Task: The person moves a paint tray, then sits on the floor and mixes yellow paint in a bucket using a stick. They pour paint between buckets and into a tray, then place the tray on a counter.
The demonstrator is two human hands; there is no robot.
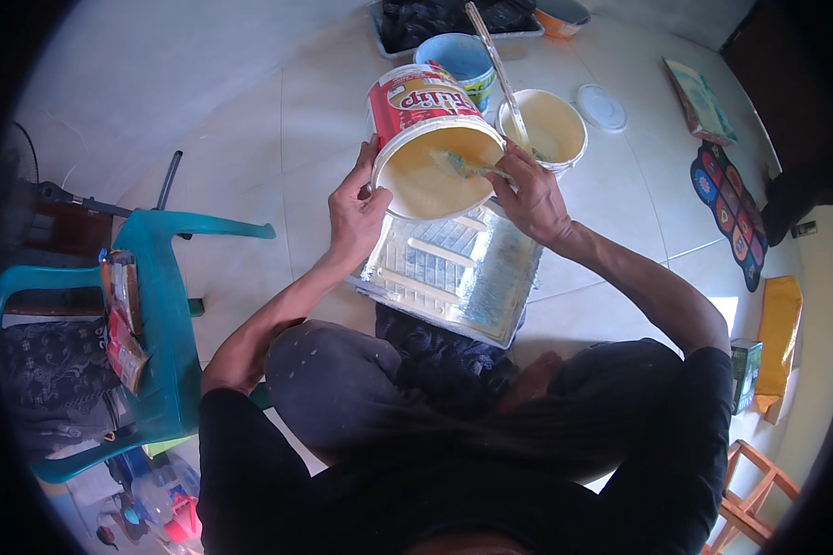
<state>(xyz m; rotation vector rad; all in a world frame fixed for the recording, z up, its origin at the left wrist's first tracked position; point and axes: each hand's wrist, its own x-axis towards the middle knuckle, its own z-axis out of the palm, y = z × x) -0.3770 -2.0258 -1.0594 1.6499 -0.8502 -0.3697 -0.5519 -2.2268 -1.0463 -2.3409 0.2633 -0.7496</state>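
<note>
Head view: left hand [357, 205] grips a tilted, red-and-white round bucket [416, 100] above a silver ridged paint tray [477, 268]; right hand [530, 196] holds a slim, paint-smeared tool [475, 170] inside.

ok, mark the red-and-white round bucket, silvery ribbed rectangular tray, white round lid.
Red-and-white round bucket [418, 100]: head view, outer wall.
Silvery ribbed rectangular tray [448, 272]: head view, ribbed middle.
White round lid [602, 108]: head view, flat middle.
</note>
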